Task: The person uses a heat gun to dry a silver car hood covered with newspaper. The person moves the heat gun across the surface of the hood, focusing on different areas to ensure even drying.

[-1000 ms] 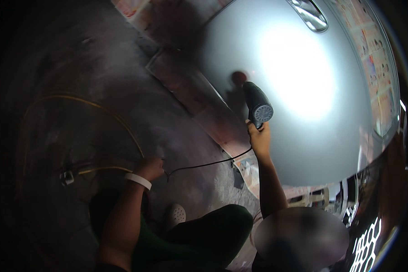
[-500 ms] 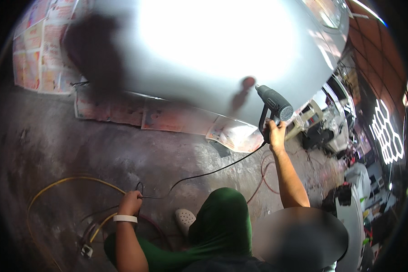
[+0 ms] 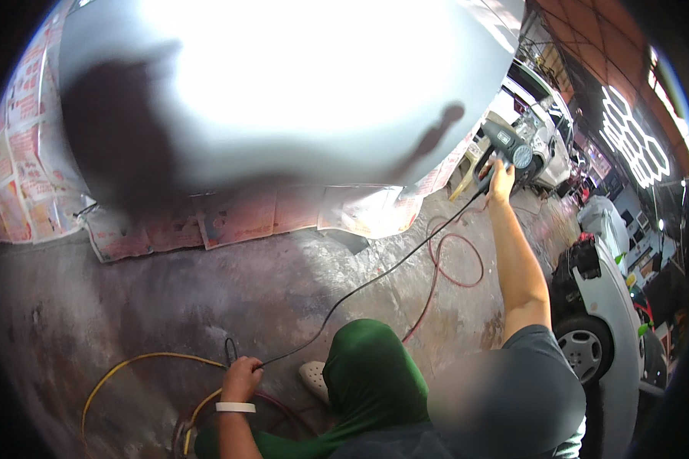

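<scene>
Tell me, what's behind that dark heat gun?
Beyond the heat gun, held in the right hand, parts of a pale vehicle show. Whatever lies directly behind the gun and hand is hidden.

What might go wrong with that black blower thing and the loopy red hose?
The black cord runs from the left hand to the black tool in the right hand, so a tug might jerk the tool. If it blows hot air, the paper sheets along the silver panel might scorch if pointed at. The red hose loops on the floor, so someone might trip.
</scene>
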`<state>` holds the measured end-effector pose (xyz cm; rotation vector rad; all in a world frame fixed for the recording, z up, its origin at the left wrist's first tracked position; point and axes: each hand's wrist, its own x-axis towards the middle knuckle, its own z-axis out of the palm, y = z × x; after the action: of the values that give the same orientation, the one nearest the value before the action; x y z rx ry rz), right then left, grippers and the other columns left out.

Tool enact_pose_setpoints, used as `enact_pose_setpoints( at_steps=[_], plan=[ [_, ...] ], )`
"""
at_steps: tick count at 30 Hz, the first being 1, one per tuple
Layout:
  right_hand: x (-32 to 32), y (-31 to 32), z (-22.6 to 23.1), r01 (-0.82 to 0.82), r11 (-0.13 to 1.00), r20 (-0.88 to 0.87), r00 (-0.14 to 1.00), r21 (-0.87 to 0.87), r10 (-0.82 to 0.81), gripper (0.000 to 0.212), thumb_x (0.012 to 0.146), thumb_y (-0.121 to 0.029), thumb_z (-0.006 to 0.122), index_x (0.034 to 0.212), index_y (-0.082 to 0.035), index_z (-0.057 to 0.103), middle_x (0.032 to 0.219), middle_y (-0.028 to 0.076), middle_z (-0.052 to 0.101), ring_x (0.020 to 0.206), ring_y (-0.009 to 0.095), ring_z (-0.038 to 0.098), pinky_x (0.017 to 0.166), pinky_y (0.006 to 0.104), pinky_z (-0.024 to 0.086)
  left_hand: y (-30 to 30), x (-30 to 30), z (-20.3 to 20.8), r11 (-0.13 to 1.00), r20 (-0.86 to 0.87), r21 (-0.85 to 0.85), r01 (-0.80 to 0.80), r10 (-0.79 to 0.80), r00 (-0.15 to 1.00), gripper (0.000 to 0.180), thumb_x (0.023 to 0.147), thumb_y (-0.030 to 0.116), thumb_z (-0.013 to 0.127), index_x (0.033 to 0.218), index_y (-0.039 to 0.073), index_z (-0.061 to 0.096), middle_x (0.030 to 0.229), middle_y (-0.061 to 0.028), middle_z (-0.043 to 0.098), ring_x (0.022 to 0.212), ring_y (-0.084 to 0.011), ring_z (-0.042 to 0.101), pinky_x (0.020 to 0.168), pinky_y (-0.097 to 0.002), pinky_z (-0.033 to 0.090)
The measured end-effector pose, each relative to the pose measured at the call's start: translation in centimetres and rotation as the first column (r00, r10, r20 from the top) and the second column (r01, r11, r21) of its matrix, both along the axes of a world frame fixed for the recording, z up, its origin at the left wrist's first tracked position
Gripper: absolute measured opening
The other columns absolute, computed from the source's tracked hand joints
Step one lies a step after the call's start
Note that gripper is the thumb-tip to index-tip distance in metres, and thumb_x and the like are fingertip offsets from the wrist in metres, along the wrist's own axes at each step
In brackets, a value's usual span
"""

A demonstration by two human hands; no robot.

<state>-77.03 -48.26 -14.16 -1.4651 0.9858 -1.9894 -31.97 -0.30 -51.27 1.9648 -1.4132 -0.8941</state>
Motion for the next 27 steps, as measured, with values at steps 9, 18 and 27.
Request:
enact_pose_setpoints(
  at_steps=[9,18,27],
  plan=[
    [0.5,-2.1,5.7,0.034,0.997,0.045,0.999,-0.071,-0.031,0.024,0.085,-0.012,0.070,0.096,-0.006,0.050,0.065,0.006,0.057,0.049,0.019,0.056,0.048,0.0336,0.048,-2.0,-2.6,-0.7,0.982,0.082,-0.072,0.177,-0.171,0.982,0.020,0.083,0.016,0.077,0.101,0.006,0.077,0.098,-0.0154,0.066,0.101,-0.0353,0.063,0.091,-0.0457,0.050],
    [1.3,-2.3,-6.9,0.040,0.969,0.062,0.997,0.242,-0.056,0.027,0.083,-0.013,0.070,0.102,-0.006,0.052,0.068,0.005,0.054,0.051,0.017,0.055,0.045,0.0332,0.049,-0.9,-0.6,-1.8,0.994,0.064,-0.033,0.102,-0.100,0.993,0.019,0.082,0.013,0.076,0.100,0.005,0.076,0.096,-0.0158,0.066,0.098,-0.0359,0.064,0.087,-0.0454,0.051],
    [2.1,0.5,-19.3,0.061,0.891,-0.123,0.992,0.451,-0.006,0.026,0.086,-0.011,0.066,0.106,-0.006,0.051,0.076,0.007,0.059,0.057,0.016,0.058,0.049,0.0326,0.049,0.3,1.4,-1.0,0.996,0.067,-0.086,-0.037,0.043,0.997,0.018,0.083,0.013,0.074,0.099,0.006,0.076,0.098,-0.0155,0.067,0.100,-0.0367,0.063,0.089,-0.0468,0.051]
  ],
)
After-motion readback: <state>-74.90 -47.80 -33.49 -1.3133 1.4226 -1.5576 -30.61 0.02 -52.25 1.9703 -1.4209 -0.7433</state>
